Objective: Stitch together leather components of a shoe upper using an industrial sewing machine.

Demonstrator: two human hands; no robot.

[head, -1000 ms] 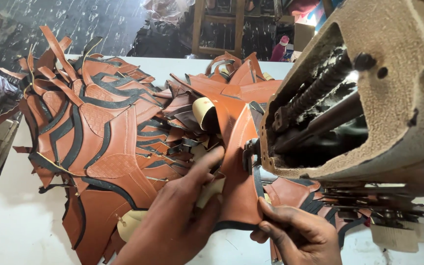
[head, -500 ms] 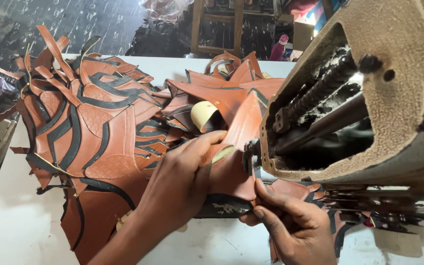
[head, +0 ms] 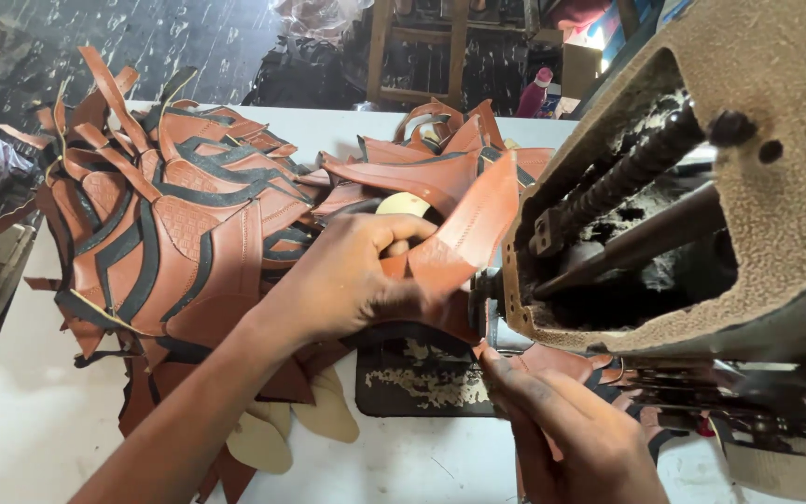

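- The step in hand looked like feeding a brown leather piece [head: 473,238] into the worn sewing machine [head: 701,187] at centre frame; the left hand [head: 347,280] gripped the piece closed, thumb on top.
- The right hand [head: 562,429], lower right, pinched the piece's lower edge by the machine's foot; fingers closed on it.
- The piece's long axis ran diagonally, tip pointing to the upper right.
- The next move probably called for steady guiding past the foot; a heap of cut leather pieces [head: 170,224] lay at left on the white table [head: 20,429].

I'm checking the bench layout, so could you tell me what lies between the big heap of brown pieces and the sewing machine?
In the head view, the left hand, gripping a brown leather piece, lies between the heap and machine.
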